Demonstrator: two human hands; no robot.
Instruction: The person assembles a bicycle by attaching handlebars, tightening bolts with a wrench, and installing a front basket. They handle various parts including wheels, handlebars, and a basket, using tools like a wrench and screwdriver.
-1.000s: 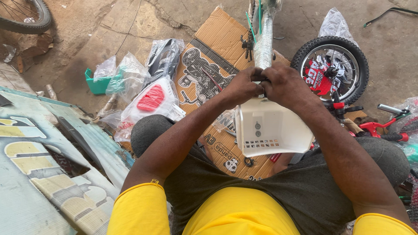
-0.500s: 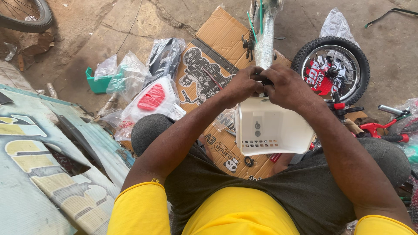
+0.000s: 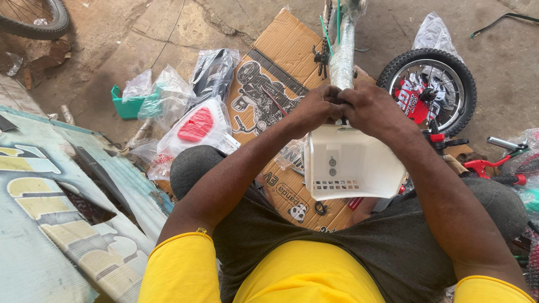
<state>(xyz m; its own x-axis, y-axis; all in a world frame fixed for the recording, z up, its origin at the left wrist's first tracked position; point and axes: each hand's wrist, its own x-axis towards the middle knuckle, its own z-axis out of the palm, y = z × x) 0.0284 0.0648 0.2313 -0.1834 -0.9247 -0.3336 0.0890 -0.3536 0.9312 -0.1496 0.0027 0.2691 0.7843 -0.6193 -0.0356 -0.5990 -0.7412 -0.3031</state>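
Where the rough concrete floor [image 3: 505,112] gives way to a flattened sheet of brown cardboard [image 3: 283,50] printed with black figures, a person sits with knees apart in dark grey shorts and yellow sleeves. At the left lies a big corrugated metal sheet [image 3: 50,224], painted pale blue with cream shapes, its edge ragged. A small wheel [image 3: 429,90] with knobbly black tyre and shiny spokes rests on the floor at the right (a red panel sits among the spokes). A bike frame tube [image 3: 342,50], wrapped in crinkled clear film, runs up from the hands to the top edge. Just below it, between the knees, is a white plastic basket [image 3: 351,165], boxy with smooth walls, a row of slots and two bolt heads on its near face. Both hands meet at its top rim against the tube: the left hand [image 3: 320,109] and right hand [image 3: 370,112] are curled tight, fingers pinched together on something too small to make out. Crumpled clear bags [image 3: 163,95] lie at the left, one holding a white piece with a red patch [image 3: 196,124], another a teal plastic part [image 3: 126,104].
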